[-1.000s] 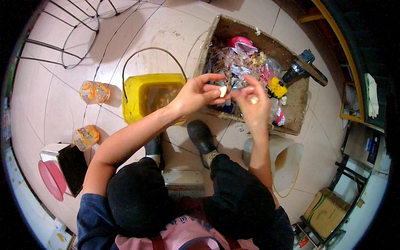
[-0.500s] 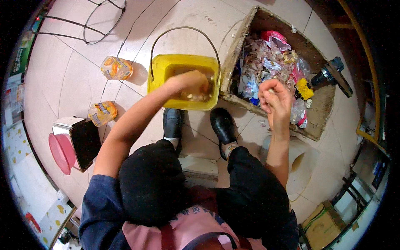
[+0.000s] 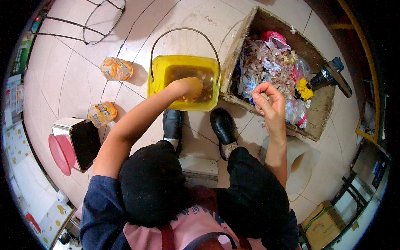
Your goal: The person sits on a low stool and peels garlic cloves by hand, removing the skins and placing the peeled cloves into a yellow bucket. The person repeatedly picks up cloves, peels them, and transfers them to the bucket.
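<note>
My left hand (image 3: 189, 86) is down inside the yellow bucket (image 3: 156, 71) with its arched handle, in brownish water (image 3: 195, 73) with small pale pieces in it. Its fingers are submerged and indistinct. My right hand (image 3: 270, 106) is raised above the near edge of a worn wooden crate (image 3: 314, 123), curled round a small pale clove (image 3: 265, 96), mostly hidden by the fingers. The crate holds papery peelings (image 3: 260, 62), crumpled plastic (image 3: 298, 110) and a yellow brush-like object (image 3: 304, 88), with a dark tool (image 3: 329, 73) on its right edge.
Two orange-printed plastic containers (image 3: 116, 68) stand left of the bucket. A pink basin (image 3: 60, 154) leans on a dark box (image 3: 85, 146). A wire rack (image 3: 100, 29) lies at upper left, a translucent bucket (image 3: 306, 166) beside my right leg, a cardboard box (image 3: 323, 221) at lower right.
My left hand went from holding a pale clove beside my right hand down into the yellow bucket. My right hand has curled its fingers and shifted slightly leftward in the last half second.
</note>
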Motion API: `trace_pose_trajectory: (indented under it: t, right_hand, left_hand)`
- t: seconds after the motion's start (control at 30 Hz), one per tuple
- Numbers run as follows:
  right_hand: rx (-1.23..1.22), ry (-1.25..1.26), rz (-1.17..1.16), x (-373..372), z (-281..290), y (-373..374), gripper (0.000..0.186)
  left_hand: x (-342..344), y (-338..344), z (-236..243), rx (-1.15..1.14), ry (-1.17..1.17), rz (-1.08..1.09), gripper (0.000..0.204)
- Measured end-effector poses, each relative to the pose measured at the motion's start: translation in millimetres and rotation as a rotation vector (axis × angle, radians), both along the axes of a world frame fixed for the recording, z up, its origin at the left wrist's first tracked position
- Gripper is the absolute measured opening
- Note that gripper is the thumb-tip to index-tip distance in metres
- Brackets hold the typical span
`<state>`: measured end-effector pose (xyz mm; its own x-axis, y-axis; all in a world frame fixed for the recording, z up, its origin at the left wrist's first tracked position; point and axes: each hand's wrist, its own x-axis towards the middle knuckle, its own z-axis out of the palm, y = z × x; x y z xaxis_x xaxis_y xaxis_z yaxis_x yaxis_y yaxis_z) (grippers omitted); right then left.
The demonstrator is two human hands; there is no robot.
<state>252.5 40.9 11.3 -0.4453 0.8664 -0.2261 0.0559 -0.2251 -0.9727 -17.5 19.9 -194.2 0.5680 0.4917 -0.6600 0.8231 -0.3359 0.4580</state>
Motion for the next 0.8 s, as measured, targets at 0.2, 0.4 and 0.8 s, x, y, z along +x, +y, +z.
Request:
trace_pose_trajectory:
  t: [0.2, 0.4, 0.8]
  right_hand:
    - [0.071, -0.115, -0.005, 0, 1, 1, 0.008]
    - [0.250, -0.232, -0.007, -12, -10, -7, 0.009]
    - [0.512, -0.342, -0.403, -5, -3, 5, 0.017]
  left_hand:
    - [0, 25, 130, -0.052, -0.031, 0.132, 0.017]
    - [4, 34, 197, -0.260, -0.899, 0.735, 0.009]
    - [95, 33, 198, -0.866, -1.366, 1.337, 0.015]
